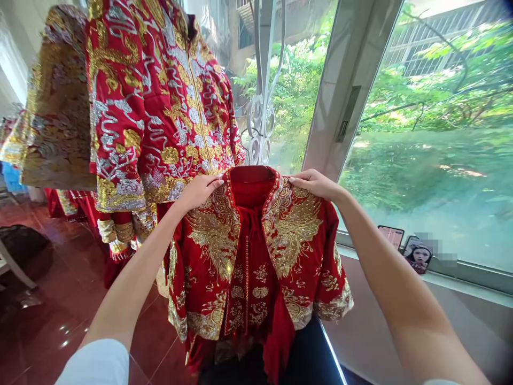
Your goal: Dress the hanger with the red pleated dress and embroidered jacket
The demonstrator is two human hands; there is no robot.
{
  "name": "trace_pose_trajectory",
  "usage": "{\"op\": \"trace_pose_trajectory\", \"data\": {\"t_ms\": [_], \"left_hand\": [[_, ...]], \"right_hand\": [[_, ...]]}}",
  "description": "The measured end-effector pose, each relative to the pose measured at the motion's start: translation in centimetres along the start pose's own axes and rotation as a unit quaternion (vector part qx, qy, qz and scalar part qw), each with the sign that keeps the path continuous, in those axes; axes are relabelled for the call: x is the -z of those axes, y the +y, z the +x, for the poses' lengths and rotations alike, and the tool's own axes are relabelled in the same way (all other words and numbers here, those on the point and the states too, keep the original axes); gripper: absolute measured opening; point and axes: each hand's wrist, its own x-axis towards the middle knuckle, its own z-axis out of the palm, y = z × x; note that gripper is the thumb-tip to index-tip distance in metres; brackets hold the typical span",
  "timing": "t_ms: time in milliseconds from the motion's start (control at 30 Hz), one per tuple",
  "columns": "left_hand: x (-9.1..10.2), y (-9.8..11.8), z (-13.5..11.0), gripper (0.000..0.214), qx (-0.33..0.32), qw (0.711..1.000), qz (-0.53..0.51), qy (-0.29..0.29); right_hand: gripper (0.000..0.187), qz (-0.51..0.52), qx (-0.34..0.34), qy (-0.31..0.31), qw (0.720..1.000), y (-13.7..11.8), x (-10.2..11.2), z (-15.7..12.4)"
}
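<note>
A red jacket with heavy gold embroidery (256, 256) hangs in front of me, its collar open at the top. My left hand (199, 190) is closed on the jacket's left shoulder by the collar. My right hand (315, 183) is closed on the right shoulder. Both arms reach forward, and the jacket's front panels and hem hang loose below them.
Another red, gold and silver embroidered jacket (156, 96) hangs higher at the left, with more garments (56, 107) behind it. A white scrolled metal stand (262, 112) rises behind. A window sill (460, 280) at right holds two phones (404, 243). The floor (52, 310) is glossy red tile.
</note>
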Motion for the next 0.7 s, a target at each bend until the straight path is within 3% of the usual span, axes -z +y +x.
{"op": "trace_pose_trajectory", "data": {"t_ms": [200,300,533,600,700], "left_hand": [[0.2,0.7,1.4,0.049,0.019,0.989,-0.115,0.087],[0.2,0.6,1.7,0.05,0.013,0.982,-0.144,0.123],[1.1,0.7,1.7,0.052,0.01,0.979,-0.142,0.147],[1.4,0.5,1.4,0.052,0.01,0.981,-0.13,0.142],[1.7,-0.7,0.8,0.052,0.002,0.992,-0.115,0.054]], "right_hand": [[0.045,0.032,0.037,0.129,0.99,-1.0,-0.9,-0.6],[0.047,0.031,0.039,0.163,0.985,-1.7,-1.1,-0.9],[0.051,0.022,0.055,0.217,0.974,-2.9,-1.2,-0.2],[0.049,0.029,0.047,0.183,0.982,-2.5,-0.6,-0.2],[0.044,0.061,-0.035,0.017,0.997,-0.8,0.5,-1.1]]}}
